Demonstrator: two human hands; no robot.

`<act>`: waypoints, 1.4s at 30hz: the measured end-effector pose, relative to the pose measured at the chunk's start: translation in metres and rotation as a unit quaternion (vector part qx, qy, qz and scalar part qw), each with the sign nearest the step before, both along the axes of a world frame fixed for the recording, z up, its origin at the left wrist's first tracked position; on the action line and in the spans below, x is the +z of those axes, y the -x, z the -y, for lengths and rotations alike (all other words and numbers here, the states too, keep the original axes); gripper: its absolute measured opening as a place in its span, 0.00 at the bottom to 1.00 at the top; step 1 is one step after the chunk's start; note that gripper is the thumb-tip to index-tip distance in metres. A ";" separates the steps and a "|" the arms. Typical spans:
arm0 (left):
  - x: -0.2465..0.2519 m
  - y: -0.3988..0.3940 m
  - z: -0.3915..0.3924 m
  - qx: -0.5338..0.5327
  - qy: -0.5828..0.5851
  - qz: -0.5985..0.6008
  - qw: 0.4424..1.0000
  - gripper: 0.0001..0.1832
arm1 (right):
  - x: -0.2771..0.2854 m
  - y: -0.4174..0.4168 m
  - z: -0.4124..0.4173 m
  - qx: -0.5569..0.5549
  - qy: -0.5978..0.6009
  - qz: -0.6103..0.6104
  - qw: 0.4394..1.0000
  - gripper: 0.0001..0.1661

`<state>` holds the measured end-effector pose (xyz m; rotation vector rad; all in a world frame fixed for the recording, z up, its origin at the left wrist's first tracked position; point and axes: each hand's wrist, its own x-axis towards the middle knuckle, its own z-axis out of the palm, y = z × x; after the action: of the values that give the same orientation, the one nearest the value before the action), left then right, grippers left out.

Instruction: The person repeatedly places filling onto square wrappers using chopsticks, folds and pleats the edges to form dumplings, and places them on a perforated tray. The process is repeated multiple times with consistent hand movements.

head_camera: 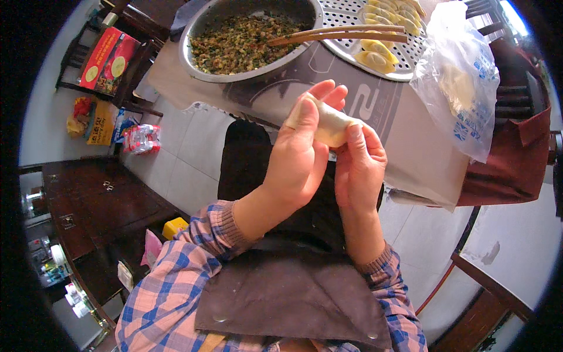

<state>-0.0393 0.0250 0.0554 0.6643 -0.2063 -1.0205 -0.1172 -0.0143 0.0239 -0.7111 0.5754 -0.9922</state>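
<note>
My left hand (299, 141) and my right hand (360, 163) hold a folded dough wrapper (332, 121) between them, each thumb pressing one end. Beyond them a steel bowl (246, 79) of chopped filling (237, 48) stands on the table. A pair of wooden chopsticks (343, 34) lies over the bowl's rim, tips in the filling. On a perforated metal steamer tray (338, 9) sit several yellowish folded dumplings (376, 61). A clear plastic bag (462, 83) with pale wrappers inside lies right of the tray.
The covered table (422, 127) spans the area beyond my hands. A dark red cloth (506, 176) hangs at its right over a chair. At left are a chair with a red box (107, 61), a pack of bottles (143, 139) on the floor and a dark wooden cabinet (88, 198).
</note>
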 end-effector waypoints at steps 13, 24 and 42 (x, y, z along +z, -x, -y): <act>-0.025 -0.001 -0.010 0.019 -0.117 0.256 0.959 0.21 | -0.002 -0.006 -0.003 -0.086 0.092 -0.101 0.987 0.13; -0.017 -0.012 -0.012 -0.084 -0.072 0.261 0.959 0.23 | 0.000 0.001 0.007 -0.058 0.098 -0.093 0.989 0.16; -0.001 -0.024 -0.021 -0.118 -0.128 0.495 0.851 0.23 | 0.023 0.042 0.012 0.095 0.188 -0.165 0.963 0.12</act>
<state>-0.0156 0.0464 0.0547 1.4081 -1.0921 -0.8551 -0.1596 -0.0268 0.0473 -1.2649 0.5994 -0.8143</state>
